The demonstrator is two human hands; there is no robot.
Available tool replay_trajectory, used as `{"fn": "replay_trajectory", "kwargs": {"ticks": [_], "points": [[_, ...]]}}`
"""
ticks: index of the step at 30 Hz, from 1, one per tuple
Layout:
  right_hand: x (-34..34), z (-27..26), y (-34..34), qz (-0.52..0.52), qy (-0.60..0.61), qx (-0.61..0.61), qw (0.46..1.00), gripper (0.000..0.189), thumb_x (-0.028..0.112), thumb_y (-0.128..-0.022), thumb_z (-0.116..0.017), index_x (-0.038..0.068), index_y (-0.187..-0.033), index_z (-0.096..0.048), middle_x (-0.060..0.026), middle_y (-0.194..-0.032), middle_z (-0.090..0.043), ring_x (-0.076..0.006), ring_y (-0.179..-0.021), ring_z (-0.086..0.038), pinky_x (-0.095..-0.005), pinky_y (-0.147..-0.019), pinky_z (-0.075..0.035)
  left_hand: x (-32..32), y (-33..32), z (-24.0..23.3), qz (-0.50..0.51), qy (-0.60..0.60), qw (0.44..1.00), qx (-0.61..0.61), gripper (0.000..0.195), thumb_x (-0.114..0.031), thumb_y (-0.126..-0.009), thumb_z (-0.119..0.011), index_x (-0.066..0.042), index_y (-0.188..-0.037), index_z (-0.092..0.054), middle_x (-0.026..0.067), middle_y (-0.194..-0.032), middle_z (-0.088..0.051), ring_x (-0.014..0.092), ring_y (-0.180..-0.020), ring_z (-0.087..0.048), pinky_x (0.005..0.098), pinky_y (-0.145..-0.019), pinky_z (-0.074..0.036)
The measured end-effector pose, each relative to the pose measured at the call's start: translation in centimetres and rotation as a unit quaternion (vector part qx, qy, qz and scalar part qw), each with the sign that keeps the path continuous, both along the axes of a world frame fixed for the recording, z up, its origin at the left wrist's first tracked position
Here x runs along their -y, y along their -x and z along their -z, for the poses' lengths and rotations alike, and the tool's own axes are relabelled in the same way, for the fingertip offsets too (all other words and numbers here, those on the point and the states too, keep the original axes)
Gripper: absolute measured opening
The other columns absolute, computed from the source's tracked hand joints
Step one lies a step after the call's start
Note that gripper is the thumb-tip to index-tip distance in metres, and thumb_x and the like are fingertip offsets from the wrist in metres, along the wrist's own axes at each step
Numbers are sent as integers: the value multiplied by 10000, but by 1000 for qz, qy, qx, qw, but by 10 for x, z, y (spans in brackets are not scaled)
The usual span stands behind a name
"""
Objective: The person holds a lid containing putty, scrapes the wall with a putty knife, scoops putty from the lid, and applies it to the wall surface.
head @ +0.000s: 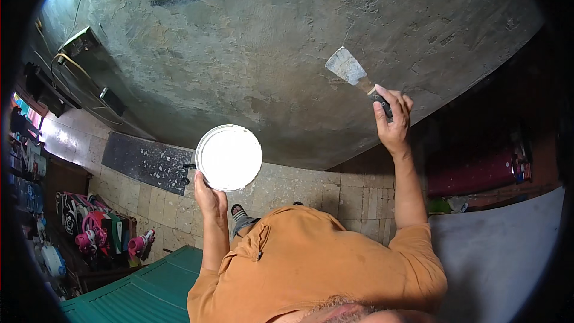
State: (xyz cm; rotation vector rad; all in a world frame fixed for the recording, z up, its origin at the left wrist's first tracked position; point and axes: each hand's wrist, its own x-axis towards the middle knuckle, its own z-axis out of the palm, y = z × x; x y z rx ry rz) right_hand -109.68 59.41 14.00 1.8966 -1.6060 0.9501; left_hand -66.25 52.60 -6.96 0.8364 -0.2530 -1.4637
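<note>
My left hand (210,197) grips the rim of a round white lid or shallow container (231,158), its bright face turned up towards me. In my right hand (393,119) is a putty knife (347,67) with a dark handle; its broad metal blade bears pale smears and points up and left. The blade lies over a rough grey plastered wall (269,54) in front of me. Whether it touches the wall I cannot tell. A dark streak marks the wall's upper left part.
Cables and an electrical box (80,45) are on the wall at left. A spattered dark mat (145,161) lies on the tiled floor (309,188). Shelved items with pink objects (94,233) and a green slatted panel (148,287) stand lower left; a dark red object (471,168) is at right.
</note>
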Motion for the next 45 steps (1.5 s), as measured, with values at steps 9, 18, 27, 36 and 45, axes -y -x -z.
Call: {"fn": "replay_trajectory", "kwargs": {"ticks": [9, 18, 27, 36, 45], "points": [[14, -30, 14, 80, 72, -108, 988, 412, 197, -929, -744, 217, -1330, -652, 30, -1018, -611, -150, -953, -601, -392, -953, -305, -3, 0, 6, 5, 12, 1000, -4, 390, -237, -1110, -423, 55, -1340, -540, 150, -1368, -605, 240, -1253, -594, 400, -1113, -456], [27, -38, 19, 111, 97, -141, 979, 405, 203, -941, -730, 234, -1335, -641, 34, -1025, -596, -144, -942, -594, -395, -956, -308, -7, 6, -3, 11, 11, 1000, -4, 354, -230, -1107, -426, 31, -1311, -551, 136, -1327, -614, 226, -1224, -604, 390, -1076, -486], [35, -37, 23, 124, 96, -104, 982, 356, 185, -936, -730, 212, -1289, -692, 33, -984, -601, -145, -943, -595, -376, -935, -332, -6, 8, -3, 18, 2, 1000, 4, 380, -235, -1111, -413, 47, -1334, -536, 156, -1358, -607, 248, -1250, -599, 415, -1101, -469], [26, -36, 15, 100, 113, -105, 983, 364, 172, -938, -723, 219, -1297, -688, 10, -989, -583, -169, -950, -595, -387, -957, -323, -12, 1, -5, 13, -4, 1000, 13, 380, -228, -1109, -410, 50, -1339, -530, 166, -1376, -596, 260, -1271, -587, 425, -1111, -461], [25, -18, 23, 131, 105, -80, 983, 363, 184, -928, -738, 217, -1288, -697, 9, -995, -590, -173, -957, -592, -383, -950, -333, -8, -3, -2, 15, 5, 1000, -3, 352, -228, -1104, -431, 30, -1316, -544, 137, -1347, -605, 235, -1245, -595, 401, -1091, -476]]}}
